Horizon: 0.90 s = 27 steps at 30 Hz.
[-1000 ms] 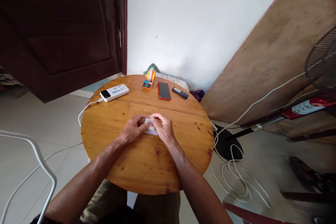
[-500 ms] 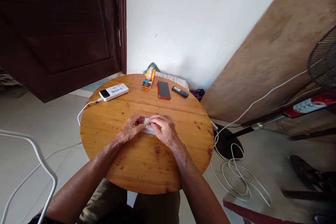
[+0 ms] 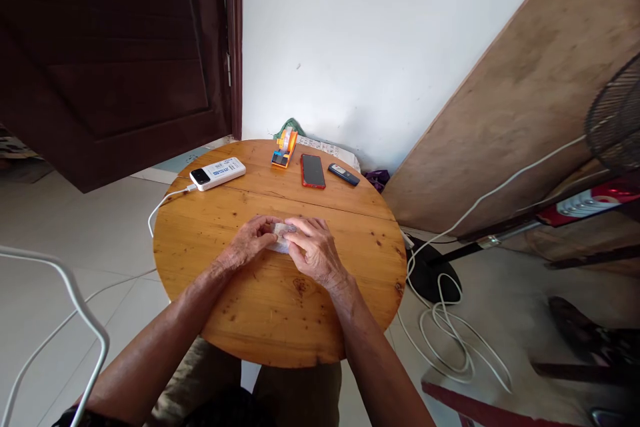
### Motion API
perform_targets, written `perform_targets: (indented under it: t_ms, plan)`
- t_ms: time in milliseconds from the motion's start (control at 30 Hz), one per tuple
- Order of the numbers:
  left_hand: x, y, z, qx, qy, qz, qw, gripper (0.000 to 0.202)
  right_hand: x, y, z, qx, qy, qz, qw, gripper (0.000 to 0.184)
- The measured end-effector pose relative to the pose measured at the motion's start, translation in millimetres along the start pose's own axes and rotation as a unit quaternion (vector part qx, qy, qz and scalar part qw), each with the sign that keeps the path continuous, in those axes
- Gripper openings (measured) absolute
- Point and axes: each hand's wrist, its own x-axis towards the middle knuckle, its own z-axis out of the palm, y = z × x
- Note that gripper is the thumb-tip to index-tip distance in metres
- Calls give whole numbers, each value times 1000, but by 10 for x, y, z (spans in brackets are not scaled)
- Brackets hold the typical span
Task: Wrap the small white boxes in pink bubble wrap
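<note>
A small whitish sheet [image 3: 281, 237], paper or plastic, lies low over the middle of the wooden table, between my hands. My left hand [image 3: 250, 241] grips its left end, thumb below and fingers curled above. From the right, my right hand [image 3: 316, 248] has its fingers on the sheet's other end, the thumb bent beneath them. The fingers cover both ends of the sheet, and its exact kind cannot be made out.
On the round wooden table [image 3: 280, 320] stand a white device [image 3: 219, 174] with a cable, an orange tape dispenser [image 3: 285, 147], a red-cased phone [image 3: 313, 171] and a dark blue handset [image 3: 343, 174]. A fan [image 3: 617, 117] and looped white cable [image 3: 453, 327] are at right.
My right fingers have shifted slightly right and stretched out, uncovering more of the whitish sheet. My left hand has stayed nearly in place.
</note>
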Motion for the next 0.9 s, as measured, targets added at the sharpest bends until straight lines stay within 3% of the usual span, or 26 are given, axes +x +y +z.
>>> perform_targets:
  t_ms: [133,233,300,467,600,800,900]
  plan:
    - [-3,5,14,23,26,9,999,41,-13,19,13,60,42,18,997,22]
    - [-16,21,18,29,34,12,999,41,-22,57,-25,130,73,85,985,17]
    - [-24,25,9,12,30,6,999,44,-31,97,-71,177,57,135,973,19]
    - [-20,-4,-45,-12,54,-15,998,54,-72,195,-138,251,-87,189,945,73]
    - [-17,-31,-65,48,82,5,995,58,-83,201,-67,219,-127,191,948,93]
    - [-50,-51,-67,53,15,16,998,69,-58,135,70,170,-114,194,959,85]
    - [-56,-61,-63,23,11,9,1000,73,-49,106,97,165,-89,188,964,82]
